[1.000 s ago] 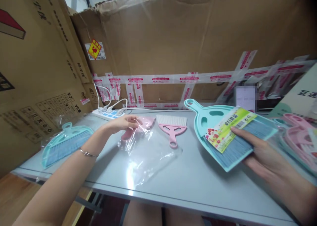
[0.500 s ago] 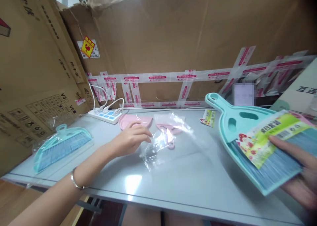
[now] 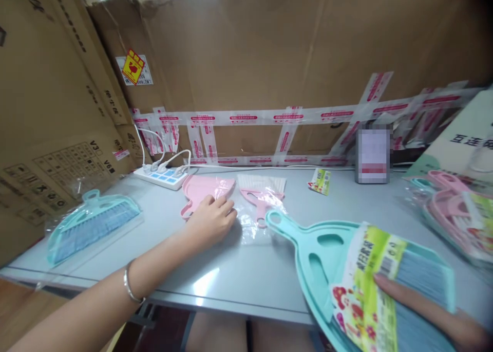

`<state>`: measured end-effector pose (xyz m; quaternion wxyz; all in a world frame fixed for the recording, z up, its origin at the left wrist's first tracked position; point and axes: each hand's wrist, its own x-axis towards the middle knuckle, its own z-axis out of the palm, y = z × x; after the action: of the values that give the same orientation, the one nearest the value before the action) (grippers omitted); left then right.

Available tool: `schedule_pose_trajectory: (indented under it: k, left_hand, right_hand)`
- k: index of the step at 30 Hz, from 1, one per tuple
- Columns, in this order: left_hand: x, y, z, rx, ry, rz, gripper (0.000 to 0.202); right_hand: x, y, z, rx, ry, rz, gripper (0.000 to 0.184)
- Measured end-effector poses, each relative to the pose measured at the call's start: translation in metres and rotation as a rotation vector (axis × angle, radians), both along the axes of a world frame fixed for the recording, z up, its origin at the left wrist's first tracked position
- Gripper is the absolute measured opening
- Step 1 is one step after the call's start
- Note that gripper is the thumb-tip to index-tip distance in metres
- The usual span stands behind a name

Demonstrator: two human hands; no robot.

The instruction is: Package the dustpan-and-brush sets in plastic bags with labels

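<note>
My right hand (image 3: 442, 311) grips a teal dustpan (image 3: 316, 264) with a blue-bristled brush (image 3: 419, 280) nested in it. One finger or thumb lies across its printed card label (image 3: 370, 285); the rest of the hand is hidden. My left hand (image 3: 211, 221) has bent fingers, lowered onto a crinkled clear plastic bag (image 3: 250, 228); the fingertips and thumb are mostly hidden. Just behind that hand lies a pink dustpan (image 3: 204, 187). To its right is a small pink brush (image 3: 264, 198) with pale bristles, partly under clear film.
A wrapped teal dustpan and brush (image 3: 92, 223) lies at left. More pink sets (image 3: 454, 208) are piled at right. A power strip (image 3: 162, 176), a loose card label (image 3: 320, 181) and a phone-like device (image 3: 373, 154) line the back, before large cardboard boxes (image 3: 239, 49).
The teal set in my right hand has moved left and down toward me, uncovering the pile at right. My left hand has shifted slightly right; the raised plastic now lies flatter.
</note>
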<state>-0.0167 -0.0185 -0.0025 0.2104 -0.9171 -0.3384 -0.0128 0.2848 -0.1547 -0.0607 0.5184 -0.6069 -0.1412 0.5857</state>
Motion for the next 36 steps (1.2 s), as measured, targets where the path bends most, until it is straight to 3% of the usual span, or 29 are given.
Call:
schedule_pose_trajectory:
  k: [2, 6, 13, 19, 27, 32, 36]
  left_hand:
    - [-0.002, 0.003, -0.004, 0.042, 0.005, -0.001, 0.018]
    - [0.002, -0.001, -0.001, 0.112, -0.098, 0.036, 0.016]
    - [0.021, -0.034, -0.002, 0.126, -0.291, -0.016, 0.015]
    - [0.027, -0.041, 0.000, 0.152, -0.363, -0.028, 0.015]
    - [0.040, -0.032, 0.006, 0.189, -0.415, -0.093, 0.012]
    - [0.032, -0.038, 0.010, 0.254, -0.381, -0.285, 0.018]
    - [0.024, -0.042, 0.009, 0.238, -0.459, -0.223, 0.020]
  right_hand:
    - [-0.013, 0.001, 0.009, -0.199, 0.131, 0.085, 0.070]
    - [-0.038, 0.005, 0.036, -0.193, 0.299, 0.231, 0.094]
    - [-0.086, 0.015, 0.061, 0.038, 0.204, 0.101, 0.068]
    - [-0.101, 0.018, 0.059, 0.164, 0.169, 0.161, 0.042]
    - [-0.104, 0.030, 0.037, 0.210, 0.312, 0.185, 0.040]
    - [-0.105, 0.035, 0.034, 0.244, 0.326, 0.185, 0.033]
    - [-0.107, 0.037, 0.036, 0.260, 0.338, 0.202, 0.029]
